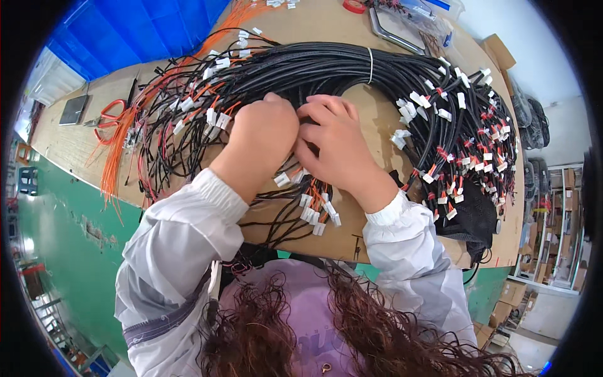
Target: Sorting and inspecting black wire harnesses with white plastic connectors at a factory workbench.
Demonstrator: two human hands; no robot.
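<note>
A thick bundle of black cables [301, 60] arches across the wooden table, with a white tie [370, 65] around it. My left hand [267, 129] is closed in a fist at the near side of the bundle, on black cables; its fingertips are hidden. Beside it, nearly touching, my right hand [333, 141] is curled with thumb and fingers drawn in around black cables, though the exact grip is covered. Below the hands, cable ends with white connectors [312, 213] and orange wires come out toward me. More white connectors [218, 119] lie left of my left hand.
Cable ends with white and red fittings [483, 151] spread at right, near a black cloth item [471, 217]. Orange wires [119, 160] hang over the left table edge beside red-handled scissors [112, 113]. A blue bin [132, 34] stands back left; red tape [354, 6] lies at the back.
</note>
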